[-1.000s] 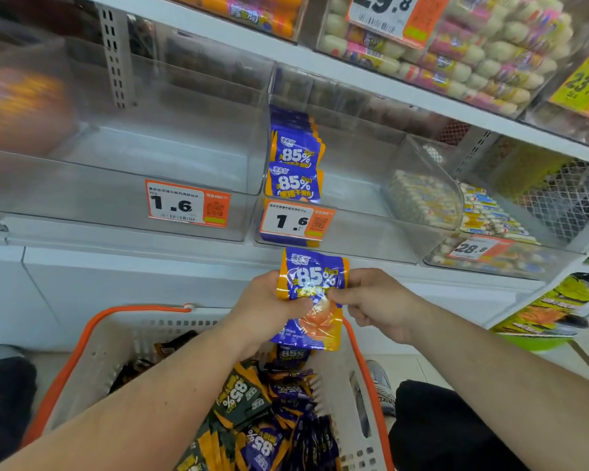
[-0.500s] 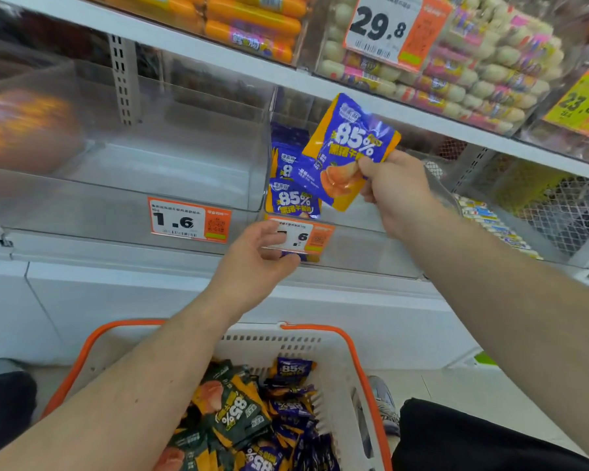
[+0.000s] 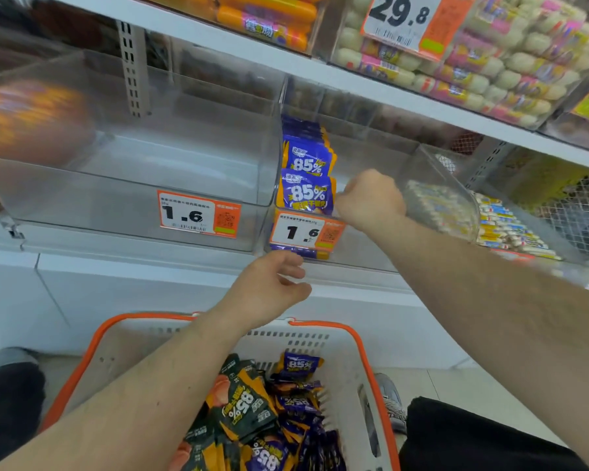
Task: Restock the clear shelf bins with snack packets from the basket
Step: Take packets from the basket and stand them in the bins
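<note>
Snack packets (image 3: 307,180), purple with "85%" on the front, stand in a row at the left side of the middle clear bin (image 3: 371,154). Right hand (image 3: 369,198) reaches into that bin, its curled grip against the front packet; whether it pinches it I cannot tell. Left hand (image 3: 269,290) hovers loose and holding nothing, above the basket (image 3: 351,338) of purple and dark packets.
</note>
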The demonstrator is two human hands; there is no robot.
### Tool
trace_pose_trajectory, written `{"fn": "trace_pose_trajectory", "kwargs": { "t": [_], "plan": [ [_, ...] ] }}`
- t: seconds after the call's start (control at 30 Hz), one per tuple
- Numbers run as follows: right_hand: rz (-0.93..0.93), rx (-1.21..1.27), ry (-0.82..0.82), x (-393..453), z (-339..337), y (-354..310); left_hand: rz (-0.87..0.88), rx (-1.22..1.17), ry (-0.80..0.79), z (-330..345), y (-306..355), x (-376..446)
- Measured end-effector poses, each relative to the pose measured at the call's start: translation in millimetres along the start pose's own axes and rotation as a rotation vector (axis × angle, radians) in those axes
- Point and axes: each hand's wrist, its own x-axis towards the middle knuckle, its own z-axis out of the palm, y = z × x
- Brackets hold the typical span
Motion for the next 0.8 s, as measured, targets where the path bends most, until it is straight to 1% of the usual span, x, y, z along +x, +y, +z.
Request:
{"fn": "trace_pose_trajectory", "kwargs": {
  "t": [0.03,0.07,0.1,0.13,0.17,0.2,0.23,0.3,0.33,0.37,0.4,0.43,0.5,0.57,0.67,0.8],
  "plan": [
    [-0.147,0.053,0.21,-7.6,6.5,7.8,-0.022,0.013,-0.015,1.7,-4.5,-0.1],
    [-0.357,0.115,0.372,-20.9,12.8,15.3,-0.043,0.028,-0.032,3.8,-9.4,-0.5],
    [-0.556,0.148,0.451,-38.0,19.3,21.5,-0.063,0.053,-0.053,6.4,-15.9,-0.9],
    [-0.698,0.176,0.419,-54.0,28.1,30.4,-0.079,0.086,-0.076,8.7,-22.6,-1.7],
    [-0.782,0.173,0.338,-68.3,38.1,40.8,-0.094,0.126,-0.1,11.1,-29.4,-2.3],
    [-0.804,0.138,0.222,-81.7,50.9,53.1,-0.112,0.165,-0.12,13.1,-35.8,-3.5],
    [-0.79,0.065,0.067,-92.4,65.3,66.1,-0.132,0.198,-0.134,14.7,-41.5,-4.4],
    [-0.641,-0.192,-0.385,-106.8,88.4,89.0,-0.168,0.24,-0.143,17.0,-51.2,-4.7],
    [-0.559,-0.295,-0.581,-110.8,98.8,98.0,-0.184,0.249,-0.142,17.9,-55.1,-4.7],
    [-0.483,-0.332,-0.728,-113.6,108.1,104.6,-0.2,0.256,-0.144,18.9,-59.0,-4.6],
    [-0.403,-0.345,-0.838,-117.4,116.1,108.4,-0.209,0.266,-0.149,20.1,-62.8,-4.3],
    [-0.349,-0.341,-0.912,-119.8,126.8,112.4,-0.215,0.28,-0.16,21.8,-66.8,-4.0],
    [-0.303,-0.371,-0.981,-122.5,153.6,118.8,-0.23,0.301,-0.183,25.1,-74.4,-3.6],
    [-0.305,-0.447,-1.015,-125.4,183.0,121.8,-0.248,0.316,-0.2,27.5,-81.4,-2.4],
    [-0.309,-0.485,-1.058,-128.2,213.6,121.4,-0.267,0.351,-0.202,28.2,-91.3,-0.4],
    [-0.339,-0.513,-1.014,-132.4,233.7,123.7,-0.307,0.368,-0.207,27.3,-98.8,0.4]
  ]
}}
